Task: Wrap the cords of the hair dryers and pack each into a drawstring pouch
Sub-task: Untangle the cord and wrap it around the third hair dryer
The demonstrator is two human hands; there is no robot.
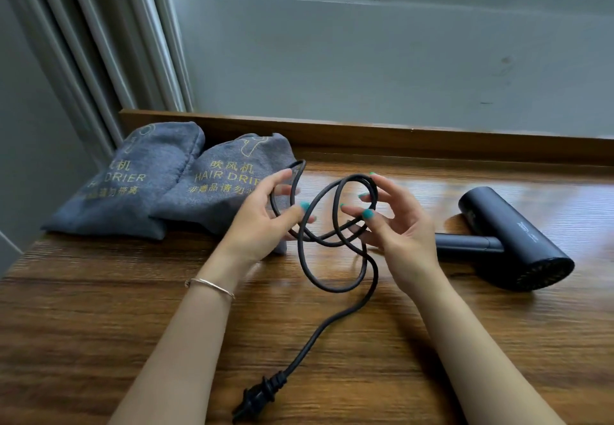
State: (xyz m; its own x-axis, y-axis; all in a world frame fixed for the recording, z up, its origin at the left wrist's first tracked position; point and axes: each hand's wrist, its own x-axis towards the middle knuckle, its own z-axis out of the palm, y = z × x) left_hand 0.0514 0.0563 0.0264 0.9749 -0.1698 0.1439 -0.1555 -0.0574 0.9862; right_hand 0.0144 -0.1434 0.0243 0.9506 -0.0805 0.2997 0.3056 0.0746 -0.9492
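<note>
A black hair dryer lies on its side at the right of the wooden table. Its black cord runs left into loose loops held above the table between both hands. My left hand pinches one loop between thumb and fingers. Beside it my right hand has its fingers hooked through another loop. The free end trails down to the plug, which rests near the front edge. Two grey drawstring pouches, one at far left and one partly behind my left hand, look filled.
A raised wooden ledge runs along the table's back edge below a pale wall and window frame. Grey door trim stands at the left. A thin bracelet circles my left wrist.
</note>
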